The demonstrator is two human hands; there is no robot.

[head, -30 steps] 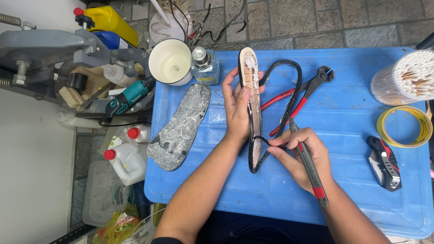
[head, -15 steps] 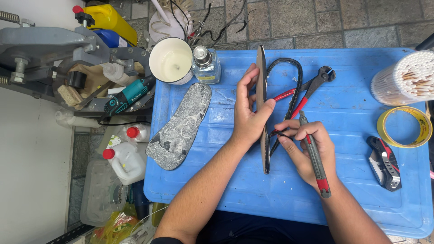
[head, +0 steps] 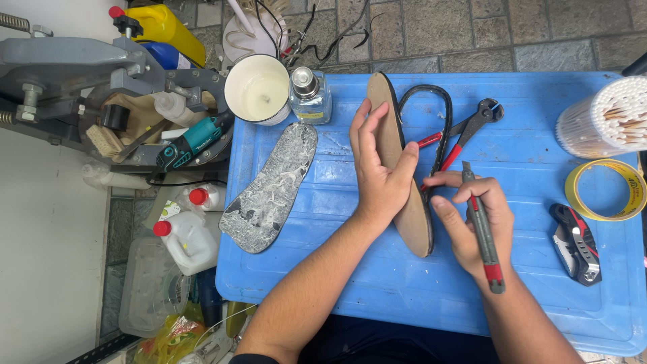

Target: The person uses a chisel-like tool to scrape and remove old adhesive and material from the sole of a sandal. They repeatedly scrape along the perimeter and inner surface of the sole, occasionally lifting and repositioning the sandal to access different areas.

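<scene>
My two hands work a sandal sole on the blue counter (head: pixel 377 296).

From the head view: my left hand (head: pixel 381 172) is half open, fingers stretched along the tan sole (head: pixel 412 219) and thumb hooked over its right edge, holding it tilted on edge near the middle of the counter. A black strap (head: pixel 441 108) loops out from behind the sole toward the far edge. My right hand (head: pixel 472 219) is closed around a knife (head: pixel 484 232) with a grey and red handle, its tip up beside my fingertips, just right of the sole. Red-handled pincers (head: pixel 472 125) lie beyond that hand. A grey mottled sole (head: pixel 269 192) lies flat, well left.
</scene>
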